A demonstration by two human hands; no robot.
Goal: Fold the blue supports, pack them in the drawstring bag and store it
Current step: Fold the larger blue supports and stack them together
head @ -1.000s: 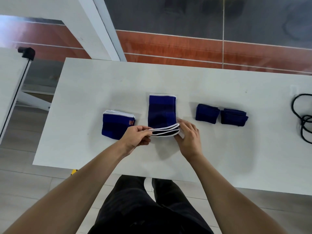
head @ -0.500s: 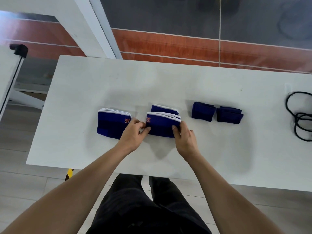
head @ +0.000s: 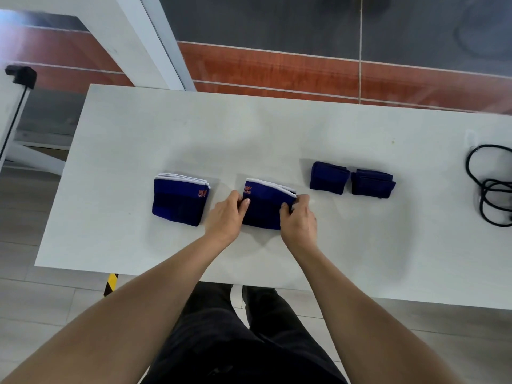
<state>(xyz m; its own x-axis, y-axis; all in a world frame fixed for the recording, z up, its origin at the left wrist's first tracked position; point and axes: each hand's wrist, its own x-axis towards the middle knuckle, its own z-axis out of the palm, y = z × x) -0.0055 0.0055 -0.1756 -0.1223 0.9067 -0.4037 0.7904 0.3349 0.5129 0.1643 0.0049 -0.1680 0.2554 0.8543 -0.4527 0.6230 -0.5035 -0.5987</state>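
- Blue knit fills both grips: the left hand (head: 225, 217) pinches the left edge of a folded support (head: 266, 206), thumb on top, while the right hand (head: 297, 221) clamps its right edge.
- That support lies flat at the centre of the white table (head: 277, 139).
- To its left rests another folded support (head: 180, 200); two smaller dark folded supports (head: 352, 180) sit side by side to the right.
- A black cable (head: 490, 187) coils at the table's far right.
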